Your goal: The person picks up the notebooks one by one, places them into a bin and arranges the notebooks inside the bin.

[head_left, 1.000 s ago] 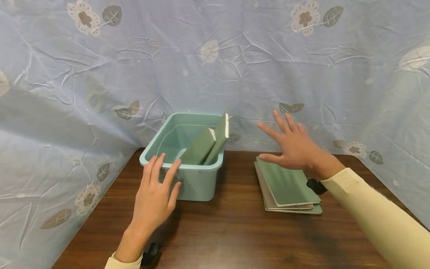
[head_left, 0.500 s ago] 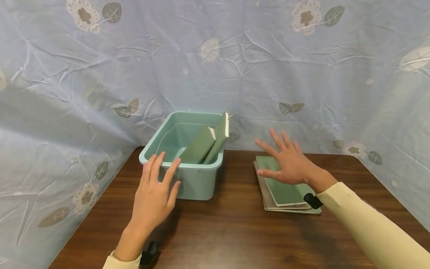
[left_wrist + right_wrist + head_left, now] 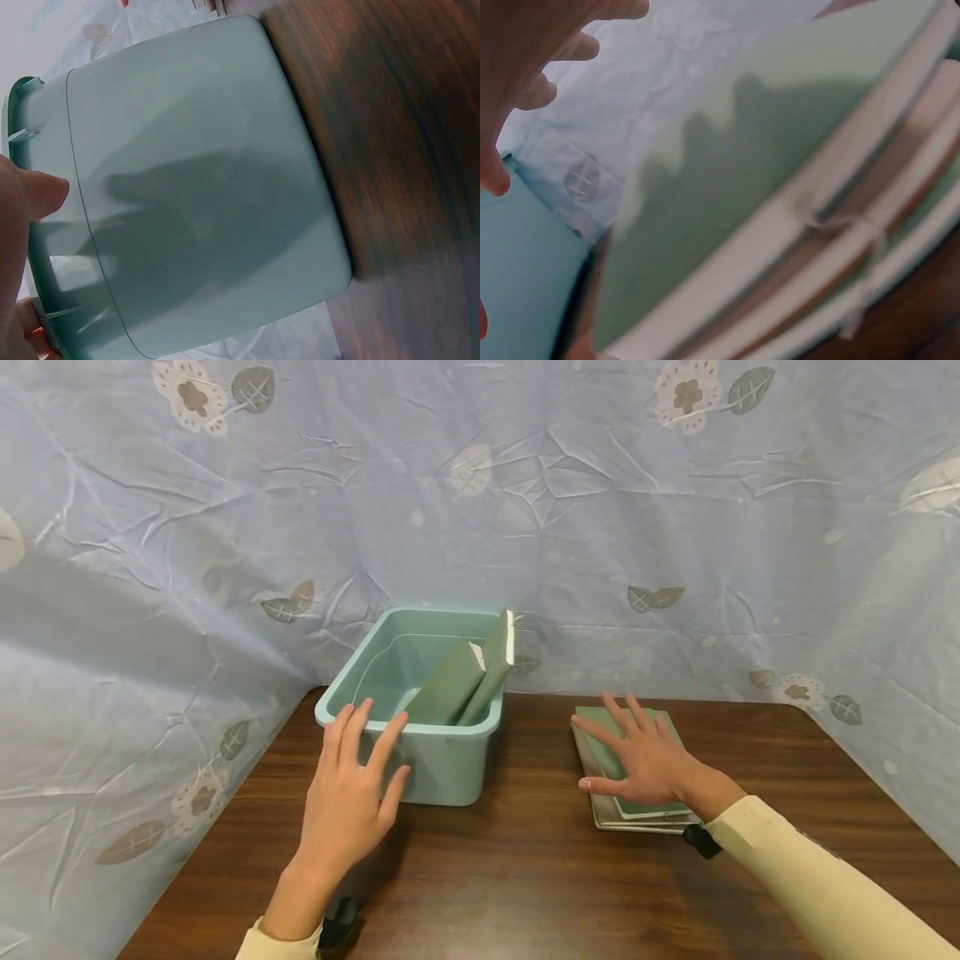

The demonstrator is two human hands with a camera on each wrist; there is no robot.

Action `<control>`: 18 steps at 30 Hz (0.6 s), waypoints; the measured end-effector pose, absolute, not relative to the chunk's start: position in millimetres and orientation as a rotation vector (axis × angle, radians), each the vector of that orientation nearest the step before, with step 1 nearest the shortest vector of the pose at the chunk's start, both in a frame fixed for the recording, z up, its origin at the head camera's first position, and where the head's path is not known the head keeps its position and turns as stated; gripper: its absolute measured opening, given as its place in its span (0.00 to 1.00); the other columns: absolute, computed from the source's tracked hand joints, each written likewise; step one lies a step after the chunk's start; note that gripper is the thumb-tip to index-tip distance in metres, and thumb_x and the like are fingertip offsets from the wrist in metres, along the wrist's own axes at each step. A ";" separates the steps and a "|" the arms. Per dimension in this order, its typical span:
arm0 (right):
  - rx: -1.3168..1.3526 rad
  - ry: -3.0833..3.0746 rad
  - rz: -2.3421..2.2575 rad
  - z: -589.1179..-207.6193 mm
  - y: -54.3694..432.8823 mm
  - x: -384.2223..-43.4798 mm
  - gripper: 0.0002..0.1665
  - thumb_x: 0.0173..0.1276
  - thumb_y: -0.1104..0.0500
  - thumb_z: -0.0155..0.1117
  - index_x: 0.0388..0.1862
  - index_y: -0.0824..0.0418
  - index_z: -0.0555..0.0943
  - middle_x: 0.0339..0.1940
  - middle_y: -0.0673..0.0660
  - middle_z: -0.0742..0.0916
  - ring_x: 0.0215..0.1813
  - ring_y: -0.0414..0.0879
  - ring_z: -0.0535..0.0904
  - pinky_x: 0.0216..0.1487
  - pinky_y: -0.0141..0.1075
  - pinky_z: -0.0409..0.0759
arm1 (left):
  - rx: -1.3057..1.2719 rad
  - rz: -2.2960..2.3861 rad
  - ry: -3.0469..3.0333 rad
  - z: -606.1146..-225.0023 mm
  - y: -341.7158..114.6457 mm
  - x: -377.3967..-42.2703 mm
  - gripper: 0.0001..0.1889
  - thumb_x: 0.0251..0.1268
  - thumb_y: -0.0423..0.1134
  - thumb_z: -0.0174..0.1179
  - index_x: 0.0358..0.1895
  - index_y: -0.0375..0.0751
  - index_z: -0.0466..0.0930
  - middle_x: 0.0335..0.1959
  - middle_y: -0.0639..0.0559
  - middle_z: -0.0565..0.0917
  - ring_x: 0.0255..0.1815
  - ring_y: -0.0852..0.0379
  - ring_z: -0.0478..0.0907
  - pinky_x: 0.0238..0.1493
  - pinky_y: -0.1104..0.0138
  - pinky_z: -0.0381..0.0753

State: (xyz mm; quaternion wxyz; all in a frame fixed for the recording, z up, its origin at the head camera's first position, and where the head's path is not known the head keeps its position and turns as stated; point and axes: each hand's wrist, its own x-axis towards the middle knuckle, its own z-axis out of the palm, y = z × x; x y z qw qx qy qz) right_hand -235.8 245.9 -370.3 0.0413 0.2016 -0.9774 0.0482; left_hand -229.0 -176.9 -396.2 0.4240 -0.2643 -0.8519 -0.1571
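A light teal plastic bin (image 3: 442, 768) stands left of centre on the table. Two green-covered books lean inside it; the taller book (image 3: 497, 660) pokes above the right rim, beside the lower book (image 3: 447, 685). My left hand (image 3: 343, 806) is at the bin's front rim, fingers extended; whether they touch it I cannot tell. The left wrist view shows the thumb (image 3: 46, 195) in front of the bin's wall (image 3: 202, 180). My right hand (image 3: 647, 764), fingers spread and holding nothing, hovers over a stack of notebooks, casting a shadow on the top green notebook (image 3: 727, 165).
The dark wooden table (image 3: 510, 877) extends in front of the bin and the stack. A pale blue floral cloth (image 3: 570, 527) hangs behind and along both sides. A thin ribbon (image 3: 847, 225) dangles from the notebooks' edge.
My right hand has come down and toward me, from above the back of the stack to low over the notebooks. The left hand, bin and books have stayed put.
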 end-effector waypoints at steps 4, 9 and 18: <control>0.624 -2.998 0.162 -379.9 247.6 -233.7 0.53 0.72 0.24 0.59 0.89 0.39 0.54 0.91 0.67 0.48 0.86 0.80 0.46 0.74 0.84 0.52 | -0.658 -0.393 -2.148 -395.7 -177.3 -228.1 0.39 0.64 0.38 0.71 0.80 0.50 0.69 0.80 0.29 0.66 0.81 0.29 0.60 0.78 0.34 0.64; 0.619 -3.030 0.214 -389.2 250.1 -231.2 0.53 0.71 0.22 0.58 0.89 0.37 0.54 0.91 0.66 0.49 0.87 0.79 0.45 0.74 0.85 0.50 | -0.650 -0.385 -2.156 -397.2 -178.2 -226.6 0.40 0.63 0.39 0.72 0.80 0.49 0.69 0.79 0.28 0.66 0.80 0.28 0.62 0.77 0.33 0.66; 0.577 -3.084 0.261 -398.5 256.1 -225.7 0.52 0.71 0.23 0.58 0.88 0.38 0.57 0.90 0.66 0.50 0.86 0.80 0.44 0.72 0.87 0.49 | -0.650 -0.377 -2.181 -395.6 -178.2 -226.8 0.39 0.66 0.42 0.70 0.80 0.50 0.68 0.80 0.29 0.65 0.81 0.29 0.61 0.81 0.38 0.62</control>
